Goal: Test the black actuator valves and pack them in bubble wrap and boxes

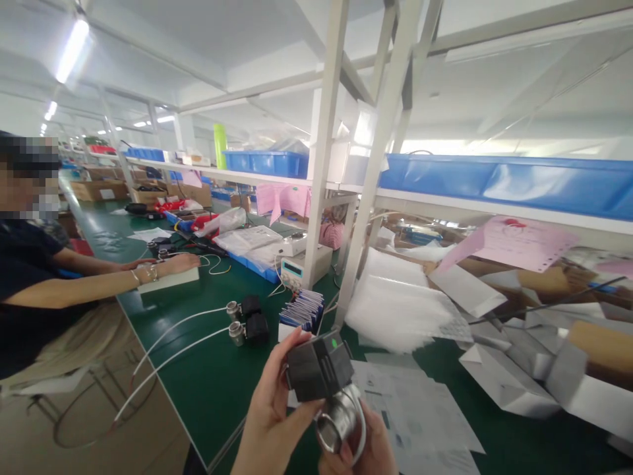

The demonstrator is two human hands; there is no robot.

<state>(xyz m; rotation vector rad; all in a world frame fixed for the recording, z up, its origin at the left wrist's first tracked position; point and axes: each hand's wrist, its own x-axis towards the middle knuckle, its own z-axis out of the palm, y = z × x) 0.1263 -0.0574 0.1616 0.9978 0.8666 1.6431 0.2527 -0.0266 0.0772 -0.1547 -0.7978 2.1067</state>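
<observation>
A motorized ball valve [321, 366], with a black actuator box and a round metal body, is held up in front of me above the bench. My left hand [274, 409] grips the black box from its left side, thumb below and fingers over the top edge. Around the metal body and its white cable, my right hand [363, 439] is closed from the lower right. A green dot marks the top of the box. Two similar valves [247, 323] lie on the green bench to the left, their white cables hanging over the edge.
Printed sheets [415, 409] and white bubble bags [400, 303] lie to the right, near folded white boxes [519, 376]. Behind stand a box of booklets [301, 313], a bench power supply [294, 272] and shelf posts [326, 158]. At left a co-worker [44, 284] sits, hands on a white box.
</observation>
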